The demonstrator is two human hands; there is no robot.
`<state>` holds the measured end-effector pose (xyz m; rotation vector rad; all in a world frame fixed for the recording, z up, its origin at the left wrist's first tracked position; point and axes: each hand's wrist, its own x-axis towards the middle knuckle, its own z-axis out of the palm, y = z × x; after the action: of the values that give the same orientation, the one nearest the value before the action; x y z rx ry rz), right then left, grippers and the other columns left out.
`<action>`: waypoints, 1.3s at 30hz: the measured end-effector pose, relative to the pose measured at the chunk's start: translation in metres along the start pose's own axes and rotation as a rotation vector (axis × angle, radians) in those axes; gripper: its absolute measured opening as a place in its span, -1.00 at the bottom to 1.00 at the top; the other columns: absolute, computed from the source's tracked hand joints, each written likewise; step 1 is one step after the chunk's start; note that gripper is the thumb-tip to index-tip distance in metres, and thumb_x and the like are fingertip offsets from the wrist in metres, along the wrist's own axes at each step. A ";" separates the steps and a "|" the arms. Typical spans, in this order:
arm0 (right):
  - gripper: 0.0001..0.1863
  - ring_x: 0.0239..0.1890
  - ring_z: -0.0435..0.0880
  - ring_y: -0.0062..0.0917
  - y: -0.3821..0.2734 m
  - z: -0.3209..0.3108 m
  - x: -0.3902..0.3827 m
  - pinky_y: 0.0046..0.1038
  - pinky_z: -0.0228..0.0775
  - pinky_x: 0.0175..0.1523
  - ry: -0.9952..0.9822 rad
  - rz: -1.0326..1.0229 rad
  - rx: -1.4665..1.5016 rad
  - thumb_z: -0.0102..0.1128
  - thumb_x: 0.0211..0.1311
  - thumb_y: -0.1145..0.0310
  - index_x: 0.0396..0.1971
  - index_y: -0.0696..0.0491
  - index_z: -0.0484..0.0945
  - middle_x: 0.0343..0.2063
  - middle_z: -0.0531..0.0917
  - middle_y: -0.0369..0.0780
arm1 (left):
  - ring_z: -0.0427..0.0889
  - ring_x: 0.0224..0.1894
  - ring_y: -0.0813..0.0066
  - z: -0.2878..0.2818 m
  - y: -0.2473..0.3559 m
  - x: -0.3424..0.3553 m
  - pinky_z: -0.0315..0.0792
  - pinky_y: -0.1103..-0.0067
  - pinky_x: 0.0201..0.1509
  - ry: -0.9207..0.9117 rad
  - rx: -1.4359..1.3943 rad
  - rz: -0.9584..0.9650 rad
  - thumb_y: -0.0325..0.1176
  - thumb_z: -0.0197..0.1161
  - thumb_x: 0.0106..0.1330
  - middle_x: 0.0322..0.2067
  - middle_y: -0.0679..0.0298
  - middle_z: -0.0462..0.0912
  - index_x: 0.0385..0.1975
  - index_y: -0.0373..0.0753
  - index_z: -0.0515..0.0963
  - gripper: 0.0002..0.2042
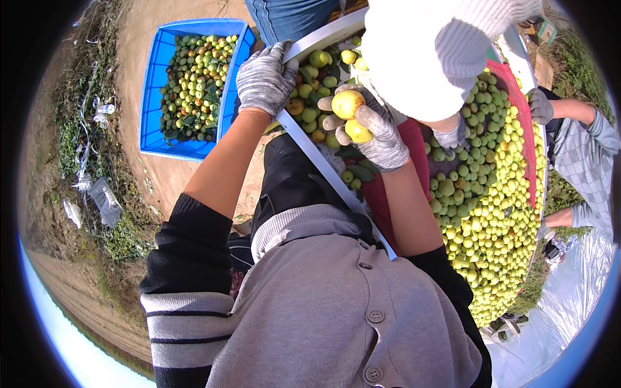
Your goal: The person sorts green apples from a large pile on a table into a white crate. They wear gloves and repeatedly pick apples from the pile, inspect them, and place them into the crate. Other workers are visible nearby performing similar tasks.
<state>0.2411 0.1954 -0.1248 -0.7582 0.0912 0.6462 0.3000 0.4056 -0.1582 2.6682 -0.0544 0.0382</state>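
My right hand (372,132), in a grey knit glove, holds two round yellow fruits (348,105) with its fingers curled round them; the upper one has a brownish patch. Below it, green and yellow fruits (310,103) and some leaves lie in a metal-edged sorting tray (317,155). My left hand (265,79), gloved the same way, grips the tray's rim at its left corner. Close by on the right, a co-worker's gloved hand (451,136) reaches among green fruits; the fingers are partly hidden.
A blue crate (147,123) of mixed fruits stands on the ground at left. A large heap of yellow-green fruits (488,239) spreads right, beside red cloth (527,155). A co-worker in white (414,58) leans over the tray. Another person's gloved hand (540,107) is at the far right edge.
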 end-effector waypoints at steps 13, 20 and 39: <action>-0.43 -0.05 0.57 -0.41 -0.012 0.076 0.042 -0.41 0.40 0.10 -0.006 -0.589 -1.221 0.50 -0.14 0.34 -0.03 0.07 0.52 -0.13 0.60 -0.20 | 0.57 -0.04 0.16 0.022 -0.021 0.000 0.42 0.34 0.06 0.060 -0.105 0.051 -0.12 0.15 0.23 -0.11 0.18 0.62 0.03 -0.01 0.50 -0.63; -0.37 0.01 0.56 -0.30 -0.017 0.119 0.101 -0.37 0.46 0.06 -0.183 -0.205 -0.783 0.28 0.14 0.13 0.15 0.15 0.38 -0.02 0.56 -0.07 | 0.47 0.05 0.31 0.057 -0.021 -0.012 0.32 0.40 0.19 0.058 -1.986 -0.371 -0.13 -0.06 0.40 0.02 0.23 0.48 0.08 -0.15 0.34 -0.64; -0.44 0.04 0.55 -0.26 0.013 0.140 0.074 -0.32 0.37 0.16 0.006 -0.787 -1.458 0.19 0.21 0.38 0.20 0.17 0.27 0.03 0.53 -0.05 | 0.57 0.01 0.13 0.000 0.000 -0.010 0.42 0.40 0.14 0.035 -0.034 0.000 -0.22 0.11 0.35 -0.04 0.03 0.59 0.12 -0.18 0.44 -0.63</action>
<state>0.2726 0.3337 -0.0523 -2.0398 -0.7269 -0.1723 0.2902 0.4059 -0.1585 2.6323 -0.0441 0.0833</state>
